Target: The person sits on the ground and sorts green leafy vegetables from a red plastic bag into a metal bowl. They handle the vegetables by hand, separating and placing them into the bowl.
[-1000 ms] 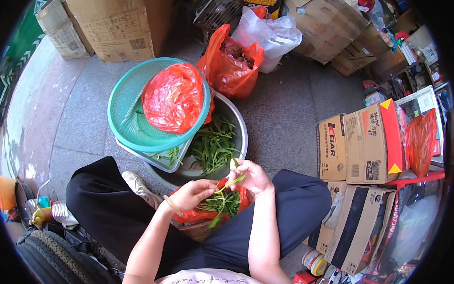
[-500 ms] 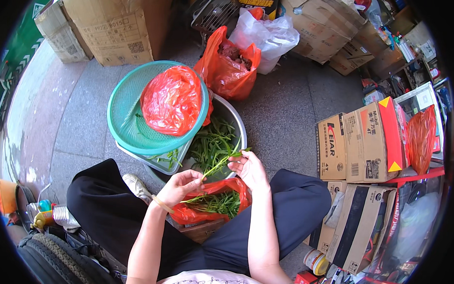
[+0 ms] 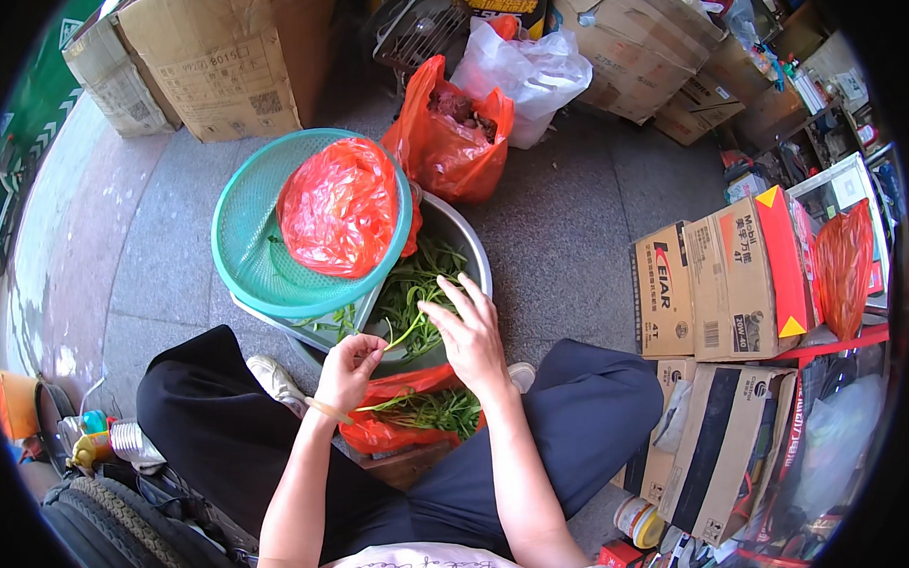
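Observation:
Between thumb and fingers, my left hand (image 3: 347, 376) pinches a green vegetable stem (image 3: 405, 334) that points up to the right. My right hand (image 3: 472, 347) is at the stem's far end with its fingers spread; whether a fingertip touches the stem I cannot tell. Under that hand, leafy greens (image 3: 437, 257) lie in a metal basin (image 3: 485, 260). Below both hands, an open red plastic bag (image 3: 371, 437) between my legs holds more green stems (image 3: 438, 410). A teal colander (image 3: 237, 266) with a crumpled red bag (image 3: 339, 210) in it overlaps the basin's left side.
Beyond the basin stand a red bag (image 3: 449, 149) with dark reddish contents and a white plastic bag (image 3: 527, 76). Cardboard boxes (image 3: 217, 60) stand at the far left; more stacked boxes (image 3: 740, 279) are on the right. A tyre (image 3: 116, 523) is at the lower left.
My right hand has let go of the stem's upper part and spread its fingers over the basin. My left hand, still pinching a stem, has shifted slightly left.

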{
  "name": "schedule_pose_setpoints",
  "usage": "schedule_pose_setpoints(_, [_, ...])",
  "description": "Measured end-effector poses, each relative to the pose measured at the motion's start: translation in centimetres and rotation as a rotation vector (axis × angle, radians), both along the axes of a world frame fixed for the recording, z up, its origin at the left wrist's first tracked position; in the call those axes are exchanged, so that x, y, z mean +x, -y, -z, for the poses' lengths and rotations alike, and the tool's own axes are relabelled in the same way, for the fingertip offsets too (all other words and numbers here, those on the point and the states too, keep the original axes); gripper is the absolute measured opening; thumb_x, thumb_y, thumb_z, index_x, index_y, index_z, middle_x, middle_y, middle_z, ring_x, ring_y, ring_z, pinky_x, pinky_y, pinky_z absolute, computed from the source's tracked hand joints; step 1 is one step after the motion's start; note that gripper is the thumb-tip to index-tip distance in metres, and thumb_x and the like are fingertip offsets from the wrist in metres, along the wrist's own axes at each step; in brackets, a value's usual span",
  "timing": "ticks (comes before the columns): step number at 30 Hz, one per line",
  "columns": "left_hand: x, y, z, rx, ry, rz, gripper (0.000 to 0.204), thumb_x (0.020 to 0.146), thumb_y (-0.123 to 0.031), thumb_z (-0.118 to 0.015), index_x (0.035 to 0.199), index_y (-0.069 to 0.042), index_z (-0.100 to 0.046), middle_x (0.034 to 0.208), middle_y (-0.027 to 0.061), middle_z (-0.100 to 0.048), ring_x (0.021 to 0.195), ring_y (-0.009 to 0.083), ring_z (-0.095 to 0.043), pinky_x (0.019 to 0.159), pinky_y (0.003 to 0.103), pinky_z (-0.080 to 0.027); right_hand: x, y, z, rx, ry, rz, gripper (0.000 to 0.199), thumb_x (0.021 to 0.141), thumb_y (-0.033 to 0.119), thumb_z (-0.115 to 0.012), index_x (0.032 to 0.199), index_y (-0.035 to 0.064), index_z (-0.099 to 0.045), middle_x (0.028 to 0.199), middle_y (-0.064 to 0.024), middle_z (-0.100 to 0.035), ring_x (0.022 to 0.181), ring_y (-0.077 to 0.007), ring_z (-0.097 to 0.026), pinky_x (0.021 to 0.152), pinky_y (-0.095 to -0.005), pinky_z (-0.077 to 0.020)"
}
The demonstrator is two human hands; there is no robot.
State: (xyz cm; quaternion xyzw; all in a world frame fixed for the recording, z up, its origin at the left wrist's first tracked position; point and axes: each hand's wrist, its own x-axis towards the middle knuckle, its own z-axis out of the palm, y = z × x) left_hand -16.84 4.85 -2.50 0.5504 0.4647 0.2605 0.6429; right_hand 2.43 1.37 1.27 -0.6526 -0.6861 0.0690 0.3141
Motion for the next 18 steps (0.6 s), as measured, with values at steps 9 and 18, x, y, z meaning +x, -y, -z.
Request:
schedule_pose_setpoints(9, [0.1, -0.1, 0.5, 0.152, -0.052, 0.091, 0.009, 0.080, -0.003, -0.056, 0.089, 0.000, -0.057, 0.075, -0.0031, -0.051, 0.068, 0.0048, -0.043, 0.063, 0.019, -0.038, 0.3, -0.3, 1.1, -0.093, 0.076, -0.065, 0.023, 0.074, 0.003, -0.052, 0.092, 0.0119, -0.063, 0.124, -0.0102, -0.042, 0.119, -0.0298, -0.032, 0.099, -0.0407, -0.0259])
schedule_pose_setpoints(18, [0.7, -0.4, 1.3, 0.267, -0.119, -0.104, 0.011, 0.077, -0.006, -0.058, 0.086, 0.000, -0.059, 0.070, 0.0070, -0.054, 0.060, 0.0145, -0.049, 0.057, 0.026, -0.041, 0.8, -1.1, 4.7, -0.038, -0.258, 0.309, 0.014, 0.081, 0.014, -0.052, 0.089, 0.0067, -0.062, 0.115, -0.0166, -0.049, 0.111, -0.0325, -0.042, 0.093, -0.0395, -0.0325])
